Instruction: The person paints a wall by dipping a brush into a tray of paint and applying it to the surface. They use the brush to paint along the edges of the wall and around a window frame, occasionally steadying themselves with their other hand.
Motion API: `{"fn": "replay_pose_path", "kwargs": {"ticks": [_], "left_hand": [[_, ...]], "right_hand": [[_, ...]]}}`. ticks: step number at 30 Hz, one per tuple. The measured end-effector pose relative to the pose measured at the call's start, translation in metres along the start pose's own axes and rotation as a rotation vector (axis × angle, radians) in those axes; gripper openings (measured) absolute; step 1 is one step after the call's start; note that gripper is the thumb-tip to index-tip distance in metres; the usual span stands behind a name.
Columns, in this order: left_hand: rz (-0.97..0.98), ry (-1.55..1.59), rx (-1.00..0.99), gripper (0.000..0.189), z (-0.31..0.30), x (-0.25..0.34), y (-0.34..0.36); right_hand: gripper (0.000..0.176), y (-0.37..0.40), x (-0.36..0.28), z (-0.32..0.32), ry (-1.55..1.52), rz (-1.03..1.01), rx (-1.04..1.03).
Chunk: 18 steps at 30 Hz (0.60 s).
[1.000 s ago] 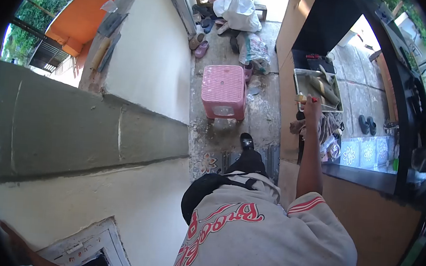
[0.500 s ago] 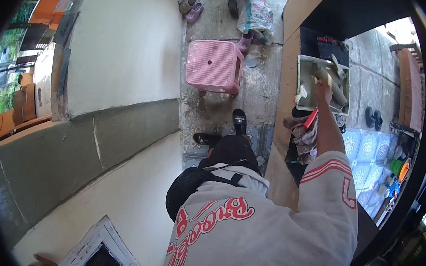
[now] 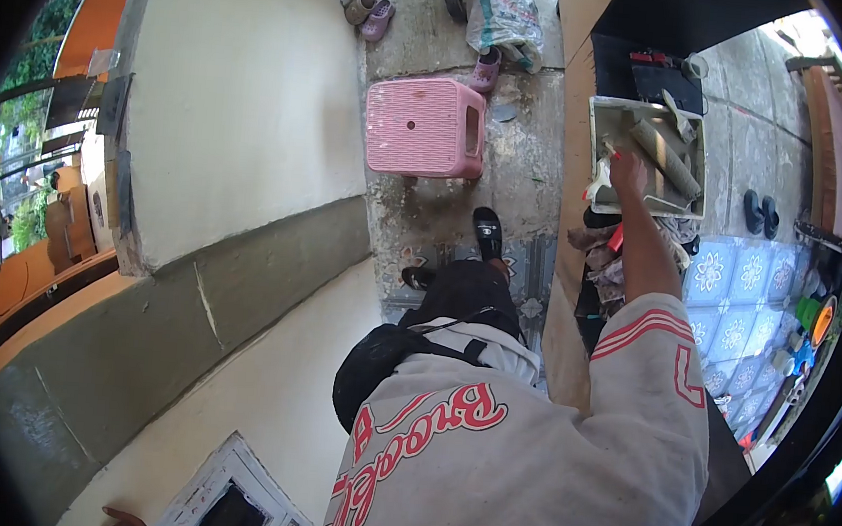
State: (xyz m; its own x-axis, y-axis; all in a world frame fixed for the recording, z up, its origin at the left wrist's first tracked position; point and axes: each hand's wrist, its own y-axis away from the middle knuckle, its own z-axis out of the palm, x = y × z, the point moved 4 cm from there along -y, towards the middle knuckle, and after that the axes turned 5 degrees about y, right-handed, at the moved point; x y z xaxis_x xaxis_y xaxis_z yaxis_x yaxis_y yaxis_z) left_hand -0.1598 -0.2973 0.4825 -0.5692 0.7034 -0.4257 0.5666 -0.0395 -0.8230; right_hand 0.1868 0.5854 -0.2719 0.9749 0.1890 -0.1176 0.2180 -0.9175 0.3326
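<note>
My right hand (image 3: pixel 629 173) reaches into a pale paint tray (image 3: pixel 702 176), its fingers drawn together beside a white-smeared tool (image 3: pixel 601 176). A small red piece shows at the fingertips, and I cannot tell what they hold. To the right of the hand a grey paint roller (image 3: pixel 666 160) lies slantwise in the tray. A putty-coated scraper-like tool (image 3: pixel 680 117) rests at the tray's far edge. At the lower left, part of my left hand (image 3: pixel 126 524) shows with fingers extended by a white window frame (image 3: pixel 215 489).
A pink plastic stool (image 3: pixel 422 125) stands ahead on the stained concrete. Rags (image 3: pixel 607 263) with a red handle lie below the tray. A plastic bag (image 3: pixel 504 22) and clogs (image 3: pixel 378 20) are farther off. The cream-and-grey wall (image 3: pixel 247 81) runs along the left.
My right hand has shifted slightly left within the tray, closer to the white-smeared tool. My left hand remains low by the window frame. My feet have moved and the view has shifted a little.
</note>
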Motion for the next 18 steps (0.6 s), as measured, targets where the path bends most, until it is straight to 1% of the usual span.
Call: {"fn": "replay_pose_path", "kwargs": {"ticks": [1,3,4,5,6,7,8,9,11,13,15,17,18], "left_hand": [[-0.001,0.002,0.004,0.095,0.012,-0.008,-0.001],[0.183,-0.100,0.233,0.092,0.029,-0.017,-0.004],[0.184,-0.101,0.234,0.092,0.035,-0.022,-0.005],[0.160,-0.093,0.234,0.091,0.030,-0.015,0.000],[0.136,-0.085,0.233,0.090,0.023,-0.006,0.005],[0.136,-0.085,0.233,0.090,0.013,0.004,0.010],[0.083,-0.073,0.169,0.089,0.002,0.013,0.012],[0.030,-0.060,0.106,0.088,-0.002,0.017,0.012],[0.020,-0.058,0.108,0.088,0.001,0.015,0.012],[0.015,-0.057,0.107,0.088,0.013,0.007,0.011],[0.035,-0.147,0.183,0.086,0.034,-0.009,0.008],[0.024,-0.107,0.141,0.085,0.023,-0.004,0.013],[0.013,-0.065,0.103,0.084,0.016,0.000,0.015]], "right_hand": [[0.031,0.000,0.001,0.001,-0.013,-0.001,-0.014],[0.032,-0.003,0.005,0.004,-0.027,-0.002,-0.031],[0.034,-0.009,0.013,0.003,-0.126,0.091,0.016],[0.035,-0.016,0.022,0.004,-0.225,0.183,0.063],[0.035,-0.022,0.027,0.008,-0.226,0.182,0.064],[0.036,-0.025,0.034,0.013,-0.259,0.245,0.060],[0.038,-0.028,0.042,0.019,-0.293,0.309,0.056],[0.038,-0.031,0.048,0.026,-0.293,0.310,0.058],[0.038,-0.036,0.057,0.037,-0.149,0.273,0.017],[0.038,-0.016,0.042,0.009,-0.157,0.249,0.048],[0.038,0.006,0.033,-0.023,-0.166,0.220,0.083],[0.034,0.023,0.031,-0.042,-0.062,0.161,0.176],[0.034,0.029,0.041,-0.041,-0.063,0.159,0.181]]}}
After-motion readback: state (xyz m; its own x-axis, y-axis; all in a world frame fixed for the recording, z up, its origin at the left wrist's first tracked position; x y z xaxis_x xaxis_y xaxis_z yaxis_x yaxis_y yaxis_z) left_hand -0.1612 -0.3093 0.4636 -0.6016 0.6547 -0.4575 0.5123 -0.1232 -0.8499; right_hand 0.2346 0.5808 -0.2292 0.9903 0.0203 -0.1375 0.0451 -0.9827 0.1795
